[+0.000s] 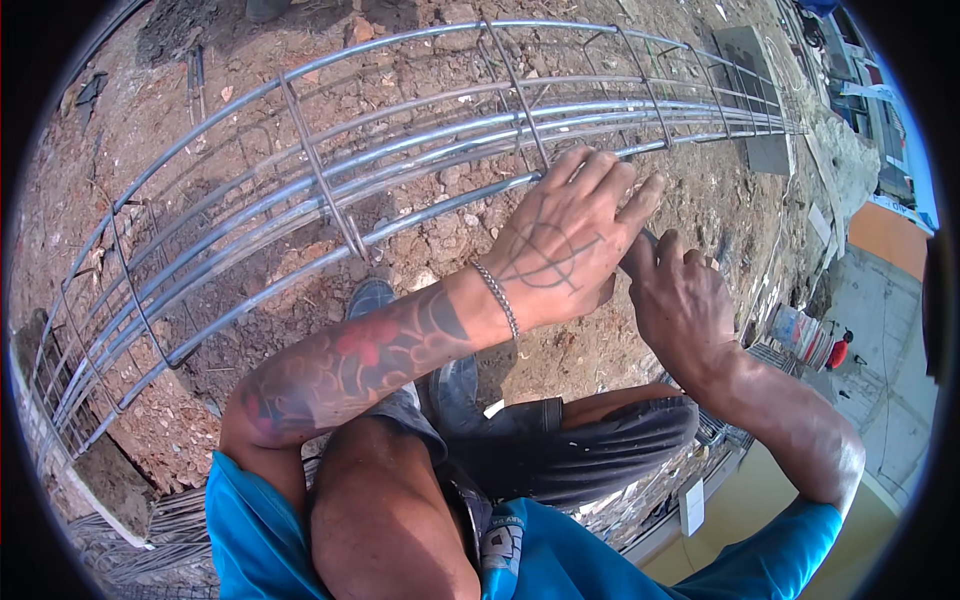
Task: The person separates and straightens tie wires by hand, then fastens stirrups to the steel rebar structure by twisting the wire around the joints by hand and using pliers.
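A long rebar cage [420, 215] of grey steel bars with bent stirrups runs across in front of me. My left hand [565, 235] is closed over the nearest bar, where a stirrup [525, 110] meets it; the grip's underside is hidden. Just right of it, my right hand [685, 305] is wrapped round a dark metal tool [640, 258]. Most of that tool is covered by my hands, so its kind does not show.
Blocks or boards [768, 153] stand under the cage's right end, and another board [110, 485] supports its left end. Bundled steel rods [150, 535] lie at lower left. A long-handled tool [196, 85] rests on the dirt beyond the cage. A white bucket [795, 328] stands at right.
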The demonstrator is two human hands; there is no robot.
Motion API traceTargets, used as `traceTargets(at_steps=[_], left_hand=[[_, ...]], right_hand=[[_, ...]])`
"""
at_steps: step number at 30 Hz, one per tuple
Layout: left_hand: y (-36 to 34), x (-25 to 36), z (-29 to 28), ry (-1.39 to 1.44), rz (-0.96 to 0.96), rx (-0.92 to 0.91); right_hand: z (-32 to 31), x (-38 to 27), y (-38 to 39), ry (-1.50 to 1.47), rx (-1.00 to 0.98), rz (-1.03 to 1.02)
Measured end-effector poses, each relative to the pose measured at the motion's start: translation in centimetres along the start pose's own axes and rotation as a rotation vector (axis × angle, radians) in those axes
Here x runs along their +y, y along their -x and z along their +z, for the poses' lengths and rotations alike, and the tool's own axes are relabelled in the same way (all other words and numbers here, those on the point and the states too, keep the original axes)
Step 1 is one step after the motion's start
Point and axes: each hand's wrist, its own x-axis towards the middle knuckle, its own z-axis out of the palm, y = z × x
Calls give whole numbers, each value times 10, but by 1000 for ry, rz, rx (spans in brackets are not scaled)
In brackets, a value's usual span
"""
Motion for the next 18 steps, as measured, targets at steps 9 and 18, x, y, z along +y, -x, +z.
traceTargets(at_steps=[9,18], left_hand=[[34,-11,52,525,184,-262],[23,13,51,346,46,-312]], right_hand=[[-17,25,6,-833,-220,85],[-7,18,3,-306,-185,269]])
